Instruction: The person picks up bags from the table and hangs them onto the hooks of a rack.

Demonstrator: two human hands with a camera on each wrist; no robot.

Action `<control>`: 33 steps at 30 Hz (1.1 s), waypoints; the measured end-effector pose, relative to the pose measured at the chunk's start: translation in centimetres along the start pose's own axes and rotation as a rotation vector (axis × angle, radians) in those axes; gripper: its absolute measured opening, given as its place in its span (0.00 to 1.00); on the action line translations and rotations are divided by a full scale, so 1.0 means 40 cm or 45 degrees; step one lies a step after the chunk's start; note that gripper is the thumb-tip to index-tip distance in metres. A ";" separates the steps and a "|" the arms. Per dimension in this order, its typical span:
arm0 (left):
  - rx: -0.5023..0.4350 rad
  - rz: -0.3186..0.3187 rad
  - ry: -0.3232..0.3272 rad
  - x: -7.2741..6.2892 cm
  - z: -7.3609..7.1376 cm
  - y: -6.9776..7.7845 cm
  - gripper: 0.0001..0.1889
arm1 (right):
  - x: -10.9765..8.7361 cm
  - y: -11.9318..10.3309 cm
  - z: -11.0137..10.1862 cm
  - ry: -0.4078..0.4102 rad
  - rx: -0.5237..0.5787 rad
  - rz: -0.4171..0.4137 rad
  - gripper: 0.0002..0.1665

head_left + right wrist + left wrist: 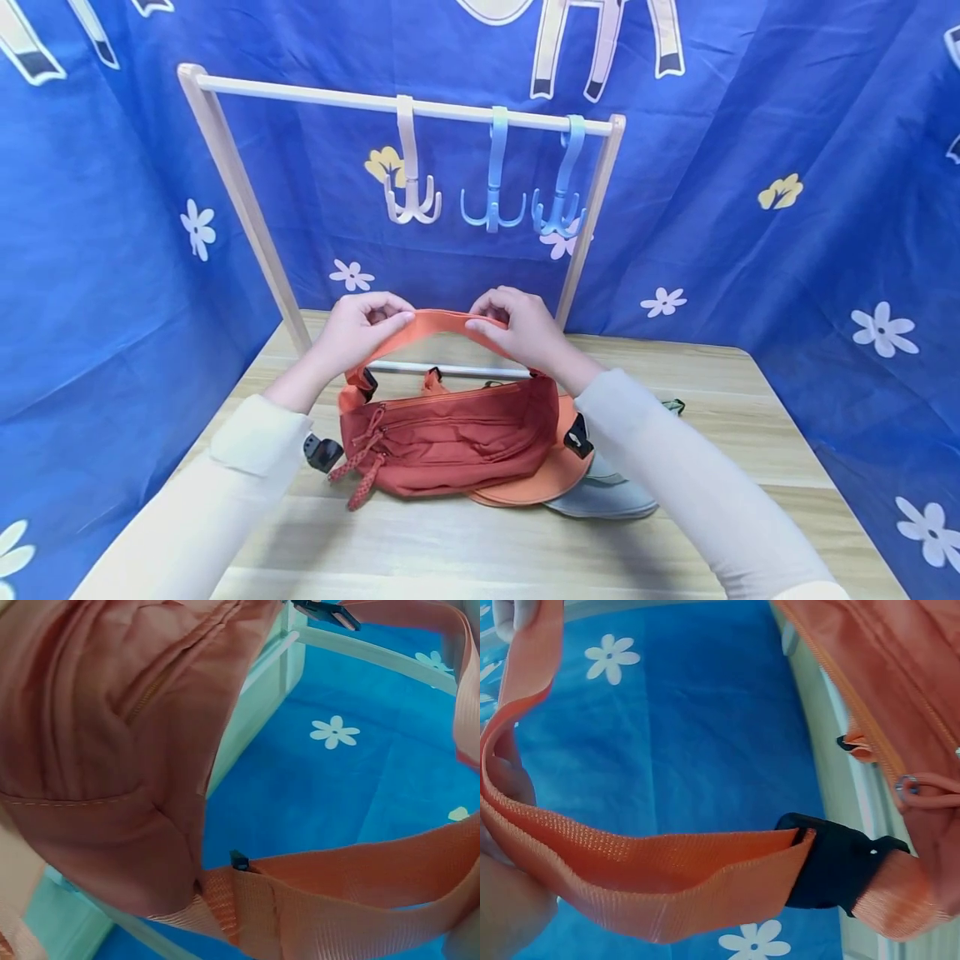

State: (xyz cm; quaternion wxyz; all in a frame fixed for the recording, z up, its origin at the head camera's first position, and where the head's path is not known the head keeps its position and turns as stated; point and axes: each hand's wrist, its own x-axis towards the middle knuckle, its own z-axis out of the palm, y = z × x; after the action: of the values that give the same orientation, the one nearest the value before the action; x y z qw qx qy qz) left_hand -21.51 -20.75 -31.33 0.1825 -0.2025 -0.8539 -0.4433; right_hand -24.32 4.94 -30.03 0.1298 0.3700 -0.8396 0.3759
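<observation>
Red waist bag [457, 442]: over the wooden table [360, 558], front facing the wearer; cannot tell whether its underside bears fully on the tabletop. Orange strap [442, 321] arches above the bag. Left hand [371, 325], above the bag's left end, pinches the strap between thumb and curled fingers; right hand [517, 325], above its right end, grips the strap likewise. Some fingertips are hidden behind the webbing, and both wrist views crop the hands at the frame edge.

Black buckle [324, 452] lies just beside the bag's left end; black clip [578, 437] by its right end, partly behind the right sleeve [660, 467]. Orange cap [540, 483] protrudes from under the bag's right side, mostly covered. Grey-blue cap [607, 498], right of the bag, is partly hidden by the orange cap and sleeve; the layers beneath are unclear.

Beyond the bag: rack [300, 93], its lower bar partly obscured by the bag; one pale hook [408, 158] and two blue hooks [495, 175] hang from the rail.
</observation>
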 end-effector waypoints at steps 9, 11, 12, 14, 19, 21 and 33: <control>-0.006 -0.084 0.043 0.035 -0.033 0.040 0.09 | 0.035 -0.039 -0.013 0.082 0.027 0.057 0.05; -0.016 -0.105 0.059 0.041 -0.041 0.050 0.10 | 0.042 -0.050 -0.016 0.101 0.025 0.067 0.05; -0.017 -0.115 0.069 0.044 -0.045 0.054 0.11 | 0.046 -0.055 -0.017 0.110 0.024 0.071 0.05; -0.017 -0.129 0.094 0.050 -0.051 0.062 0.12 | 0.054 -0.067 -0.020 0.132 0.030 0.076 0.06; -0.013 -0.149 0.154 0.061 -0.067 0.084 0.14 | 0.074 -0.093 -0.024 0.169 0.067 0.104 0.07; -0.007 -0.155 0.171 0.064 -0.076 0.092 0.14 | 0.081 -0.103 -0.025 0.176 0.083 0.114 0.07; -0.024 -0.223 0.244 0.091 -0.133 0.137 0.16 | 0.131 -0.154 -0.035 0.258 0.128 0.111 0.07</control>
State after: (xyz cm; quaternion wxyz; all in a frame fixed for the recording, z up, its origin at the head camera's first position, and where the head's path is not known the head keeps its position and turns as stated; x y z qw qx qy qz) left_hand -21.12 -21.61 -22.91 0.2221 -0.0857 -0.8428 -0.4828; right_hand -23.60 0.47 -23.16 0.1788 0.2994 -0.8176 0.4582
